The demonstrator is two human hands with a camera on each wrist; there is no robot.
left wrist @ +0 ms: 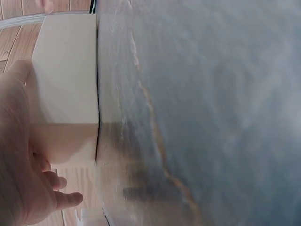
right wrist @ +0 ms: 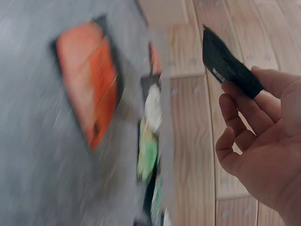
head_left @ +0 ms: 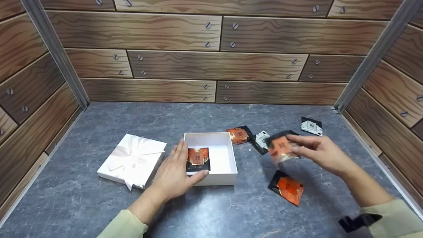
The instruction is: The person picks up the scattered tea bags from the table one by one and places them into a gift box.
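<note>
My right hand (head_left: 327, 155) pinches an orange and black sachet (head_left: 281, 147) between thumb and fingers, raised above the grey surface; its dark back (right wrist: 228, 63) shows in the right wrist view. An open white box (head_left: 219, 179) holds another orange and black sachet (head_left: 198, 158) against its left side. My left hand (head_left: 175, 173) rests against this box, fingers extended along the left wall and thumb across the front rim. Left of that hand lies a white lid (head_left: 132, 160) with a ribbon bow.
Below the held sachet lies an orange sachet (head_left: 288, 187). Right of the box are another orange sachet (head_left: 238, 135) and a black and white one (head_left: 261, 140). Farther back right sits a black and white sachet (head_left: 311, 126). Wood-patterned walls (head_left: 211, 62) enclose the surface.
</note>
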